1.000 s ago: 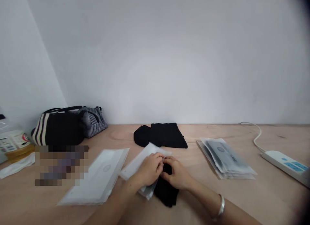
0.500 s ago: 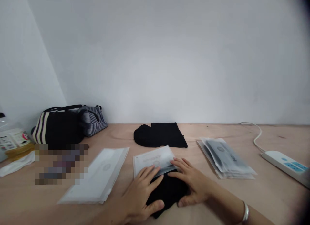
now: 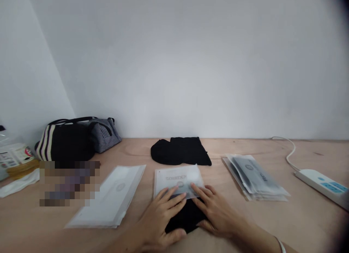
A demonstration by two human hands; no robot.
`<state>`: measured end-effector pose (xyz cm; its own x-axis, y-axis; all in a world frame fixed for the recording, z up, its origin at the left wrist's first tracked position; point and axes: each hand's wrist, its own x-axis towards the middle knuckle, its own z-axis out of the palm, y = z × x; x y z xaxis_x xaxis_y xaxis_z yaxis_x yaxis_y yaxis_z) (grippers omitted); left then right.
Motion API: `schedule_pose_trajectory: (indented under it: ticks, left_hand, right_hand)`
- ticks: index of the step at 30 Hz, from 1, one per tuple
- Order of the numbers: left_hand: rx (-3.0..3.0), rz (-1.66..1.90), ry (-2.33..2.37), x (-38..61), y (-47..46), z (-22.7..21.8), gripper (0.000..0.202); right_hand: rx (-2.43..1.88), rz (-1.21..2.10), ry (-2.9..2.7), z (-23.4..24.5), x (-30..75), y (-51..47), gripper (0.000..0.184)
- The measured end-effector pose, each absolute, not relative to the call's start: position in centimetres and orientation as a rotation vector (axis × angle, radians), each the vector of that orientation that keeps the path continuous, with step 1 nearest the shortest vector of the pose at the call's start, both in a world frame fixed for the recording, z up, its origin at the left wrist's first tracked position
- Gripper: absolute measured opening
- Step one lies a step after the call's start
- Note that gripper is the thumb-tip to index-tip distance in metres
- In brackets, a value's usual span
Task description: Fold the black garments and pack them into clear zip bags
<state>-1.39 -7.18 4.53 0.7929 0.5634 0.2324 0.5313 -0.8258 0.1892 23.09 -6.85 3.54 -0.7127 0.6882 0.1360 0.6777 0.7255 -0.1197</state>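
A frosted plastic zip bag (image 3: 178, 175) with faint lettering and a round mark lies before me. A piece of folded black cloth (image 3: 185, 218) sticks out of its near edge, and a dark part shows through the plastic. The fingers of my left hand (image 3: 166, 216) lie spread over the bag's near edge, with the thumb down by the cloth. From the other side my right hand (image 3: 215, 211) rests its fingers flat on the bag's near right corner and the cloth. Both hands are open, and they partly cover the cloth.
Another black cloth piece (image 3: 180, 151) lies by the wall. Flat frosted bags (image 3: 111, 198) are at left, a stack of filled bags (image 3: 253, 176) at right. Farther out are a power strip (image 3: 321, 182), a black bag (image 3: 71, 144), a striped pouch (image 3: 105, 133) and a bottle (image 3: 19, 158).
The zip bag has shifted slightly right and turned straighter, showing more of its print. Less black cloth shows below it. My fingers have moved along the bag's near edge.
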Motion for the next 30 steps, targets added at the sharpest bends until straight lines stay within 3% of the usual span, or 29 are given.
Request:
schedule_pose_trajectory:
  ticks: [3,8,14,20,26,30]
  left_hand:
    - [2.904,0.423,0.876,-1.8,-7.3,4.4,0.084]
    - [2.944,0.384,0.942,-1.8,-7.0,3.4,0.068]
    - [2.960,0.495,0.953,-1.9,-6.6,3.2,0.053]
    - [3.014,0.454,0.899,-2.4,-6.2,4.0,0.045]
    - [3.012,0.691,0.893,-1.7,-5.2,2.9,0.031]
    - [2.979,0.603,0.787,-2.1,-5.4,3.3,0.054]
  right_hand:
    - [-1.038,0.089,-2.776,3.7,23.4,-7.1,0.069]
    - [-0.994,0.074,-2.815,3.1,23.4,-6.5,0.068]
    - [-1.074,-0.047,-2.676,2.4,23.1,-6.6,0.042]
    - [-1.002,0.054,-2.806,3.4,24.1,-6.9,0.060]
    - [-1.073,-0.110,-2.643,1.7,23.4,-6.1,0.035]
    - [-1.031,-0.047,-2.615,2.3,23.6,-6.2,0.034]
